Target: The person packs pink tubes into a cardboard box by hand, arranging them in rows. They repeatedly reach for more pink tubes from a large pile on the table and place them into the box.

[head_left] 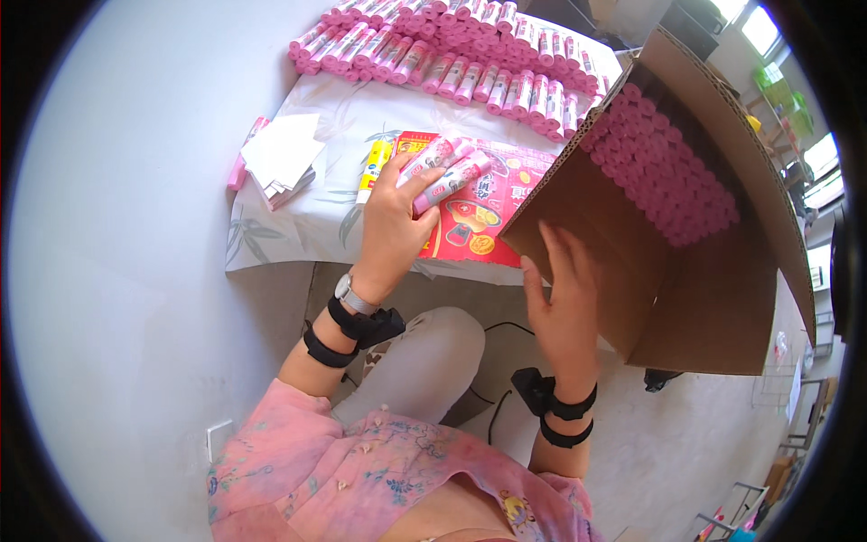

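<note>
My left hand [394,217] is closed around two pink bag rolls [454,181] with printed paper labels, holding them over a red printed sheet [499,194] on the table. A yellow glue stick [373,172] lies just left of the fingers. My right hand [564,294] has its fingers apart and holds nothing. It is at the near edge of an open cardboard box [623,271], which stands tilted on its side. Inside the box, many pink rolls [664,167] are stacked with their ends showing; bare cardboard shows nearer to me.
Rows of labelled pink rolls [433,68] are piled across the far side of the table, which has a white leaf-patterned cover [248,230]. At its left lie a stack of white paper slips [283,155] and another pink roll [237,172]. A white wall [135,226] borders the left.
</note>
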Demonstrator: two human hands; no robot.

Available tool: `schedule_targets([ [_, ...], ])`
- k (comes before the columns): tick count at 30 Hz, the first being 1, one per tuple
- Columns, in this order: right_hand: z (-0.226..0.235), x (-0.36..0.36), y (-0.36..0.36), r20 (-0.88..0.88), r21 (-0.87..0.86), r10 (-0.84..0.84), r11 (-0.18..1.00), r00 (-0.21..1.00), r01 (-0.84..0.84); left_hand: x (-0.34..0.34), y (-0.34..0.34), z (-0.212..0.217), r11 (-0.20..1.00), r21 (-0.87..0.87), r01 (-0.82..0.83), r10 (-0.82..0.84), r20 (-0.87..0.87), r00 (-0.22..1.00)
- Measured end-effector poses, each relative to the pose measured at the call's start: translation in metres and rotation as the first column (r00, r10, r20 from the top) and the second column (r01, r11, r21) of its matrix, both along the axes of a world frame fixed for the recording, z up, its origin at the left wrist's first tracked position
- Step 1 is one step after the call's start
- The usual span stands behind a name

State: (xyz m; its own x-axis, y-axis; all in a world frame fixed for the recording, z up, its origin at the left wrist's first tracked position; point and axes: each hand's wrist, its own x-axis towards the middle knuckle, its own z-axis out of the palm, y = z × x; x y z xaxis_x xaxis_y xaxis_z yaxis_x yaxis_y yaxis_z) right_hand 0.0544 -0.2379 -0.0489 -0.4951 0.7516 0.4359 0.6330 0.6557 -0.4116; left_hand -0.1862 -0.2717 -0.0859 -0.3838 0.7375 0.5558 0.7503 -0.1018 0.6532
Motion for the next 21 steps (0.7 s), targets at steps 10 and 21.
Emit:
schedule_targets([
  [10,-0.005,-0.019,-0.008,0.026,-0.017,0.107,0.994,0.994,-0.107,-0.005,-0.001,-0.01,0.995,-0.062,-0.084,0.071,-0.192,0.979],
  [21,0.008,-0.028,-0.041,-0.482,-0.36,0.214,0.835,0.849,-0.415,0.039,-0.075,0.022,0.95,0.311,0.019,0.018,-0.115,0.993],
])
